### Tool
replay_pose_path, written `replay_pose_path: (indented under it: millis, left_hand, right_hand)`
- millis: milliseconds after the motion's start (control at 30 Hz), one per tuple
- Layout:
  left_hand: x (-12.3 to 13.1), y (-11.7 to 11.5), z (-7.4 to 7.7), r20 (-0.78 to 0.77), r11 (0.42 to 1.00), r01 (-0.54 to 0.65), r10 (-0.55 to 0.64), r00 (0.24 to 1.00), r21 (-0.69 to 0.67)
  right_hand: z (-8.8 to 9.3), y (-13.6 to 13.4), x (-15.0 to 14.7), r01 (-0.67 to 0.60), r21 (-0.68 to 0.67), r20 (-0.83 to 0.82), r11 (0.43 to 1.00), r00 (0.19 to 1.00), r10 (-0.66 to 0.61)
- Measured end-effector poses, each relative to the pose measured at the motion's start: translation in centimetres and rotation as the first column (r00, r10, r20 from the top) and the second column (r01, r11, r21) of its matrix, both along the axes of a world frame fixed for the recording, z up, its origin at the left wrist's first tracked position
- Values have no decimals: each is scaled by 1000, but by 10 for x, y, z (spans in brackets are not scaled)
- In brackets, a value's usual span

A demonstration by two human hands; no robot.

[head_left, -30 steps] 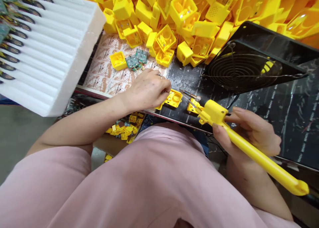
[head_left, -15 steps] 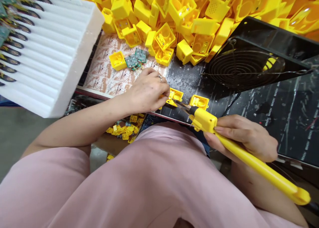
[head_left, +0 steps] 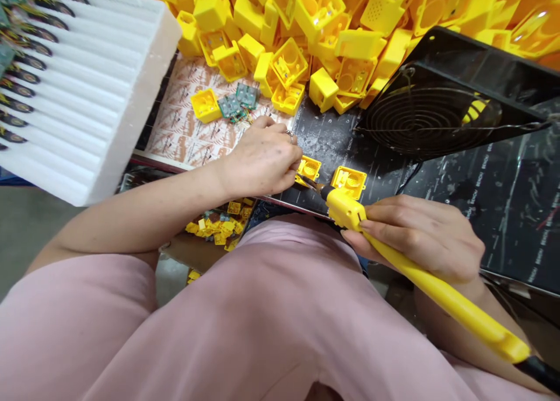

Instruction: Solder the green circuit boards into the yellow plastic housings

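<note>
My left hand (head_left: pixel 262 159) is closed in a pinch on a small yellow plastic housing (head_left: pixel 308 168) at the near edge of the black mat (head_left: pixel 332 141). My right hand (head_left: pixel 420 234) grips a long yellow soldering iron (head_left: pixel 437 287). Its metal tip (head_left: pixel 308 183) touches the near edge of the housing that the left hand holds. A second small yellow housing (head_left: pixel 349 181) lies on the mat just right of the first, right behind the iron's head.
A big heap of yellow plastic housings (head_left: pixel 332 21) fills the back. Green circuit boards (head_left: pixel 240 104) lie on a printed sheet. A white foam tray (head_left: pixel 83 86) stands left, a black fan (head_left: pixel 437 106) right. More yellow parts sit in a box (head_left: pixel 219 226) below the table edge.
My right hand has swung the soldering iron leftward, from over the second housing to the one my left hand holds. My left hand stayed almost in place.
</note>
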State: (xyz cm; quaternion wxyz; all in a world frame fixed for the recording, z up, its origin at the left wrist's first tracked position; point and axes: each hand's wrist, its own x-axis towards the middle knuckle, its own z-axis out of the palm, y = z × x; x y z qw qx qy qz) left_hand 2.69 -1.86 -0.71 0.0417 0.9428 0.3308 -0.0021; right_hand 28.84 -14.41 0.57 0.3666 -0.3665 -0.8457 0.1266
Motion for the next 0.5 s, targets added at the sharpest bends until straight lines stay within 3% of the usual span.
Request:
replay_pose_path:
  millis: [167, 333, 433, 500]
  left_hand:
    - [-2, 2, 1, 13, 1000, 12, -11, 1000, -19]
    - [-2, 3, 3, -4, 999, 30, -30, 1000, -18]
    - [0, 3, 4, -25, 999, 33, -34, 999, -12]
    - [1, 2, 5, -46, 1000, 27, -27, 999, -11]
  right_hand:
    - [-1, -10, 8, 104, -72, 16, 992, 995, -104]
    - [-9, -6, 3, 33, -34, 19, 999, 999, -32]
    - [-6, -1, -3, -8, 31, -2, 999, 1000, 8]
    - [0, 1, -5, -15, 2, 29, 1000, 999, 15]
